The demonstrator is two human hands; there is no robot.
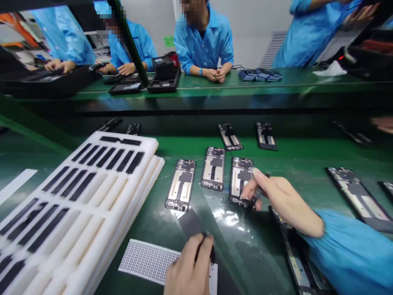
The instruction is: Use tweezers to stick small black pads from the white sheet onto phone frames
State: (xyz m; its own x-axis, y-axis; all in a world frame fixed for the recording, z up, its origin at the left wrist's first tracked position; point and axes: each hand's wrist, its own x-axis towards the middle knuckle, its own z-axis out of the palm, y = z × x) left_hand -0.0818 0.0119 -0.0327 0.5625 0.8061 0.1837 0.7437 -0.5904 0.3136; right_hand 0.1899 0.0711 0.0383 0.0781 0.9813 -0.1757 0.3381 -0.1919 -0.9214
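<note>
My right hand (281,200) is closed, with a dark slim object (252,203) between its fingers, at the lower right of an opened phone body (241,176). What kind of object it is, I cannot make out. Two similar phone bodies, one in the middle (213,168) and one at the left (181,184), lie beside it. Lower down, my left hand (190,264) has its fingers curled around a small black piece (212,255), mostly hidden by them. Under that hand lies a white sheet with rows of small dark marks (149,260).
Stacked white foam trays (123,209) with black strips fill the left. More phone bodies lie behind (229,137), at far right (360,196) and under my right sleeve (299,262). Beyond a raised green ledge (196,88), several people in blue work clothes are present.
</note>
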